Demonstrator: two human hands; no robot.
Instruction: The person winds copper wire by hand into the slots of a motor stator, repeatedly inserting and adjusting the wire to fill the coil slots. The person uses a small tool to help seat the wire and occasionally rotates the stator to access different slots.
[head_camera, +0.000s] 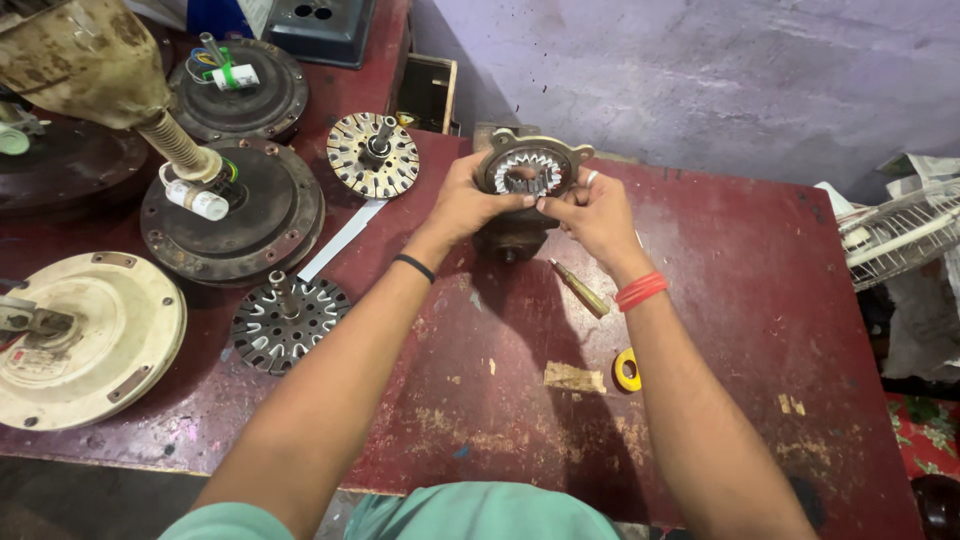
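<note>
Person stands at a worn dark-red workbench (760, 300), both forearms stretched out over it. Landmark: the round fan stator (528, 172), a metal ring with pale inner teeth and a brown housing, held up on edge near the back of the bench, its open face toward the wearer. Left hand (465, 205) clasps the stator's left rim, fingers curled and pressed against the ring's edge, thumb near the teeth; a black band sits on that wrist. Right hand (598, 215) meets it on the stator's right side, thumb and forefinger pinched close at the inner teeth; whether anything small sits between those fingertips, cannot tell. A ring shows on one finger, red bands on the wrist. Just below the stator, under the right wrist, lies a brass-handled tool (582, 290), flat on the bench. Further toward the wearer from it, a small yellow tape roll (627, 369) and a scrap of tan paper (574, 377) just beside it. Left of the stator: a pale slotted rotor disc (373, 154), then a dark motor housing (232, 215) with a white capacitor (197, 199) on top. Nearer the wearer, left, a dark slotted rotor (287, 322) and a cream fan motor cover (85, 340). Far right of the stator, a white wire fan guard (900, 235).
</note>
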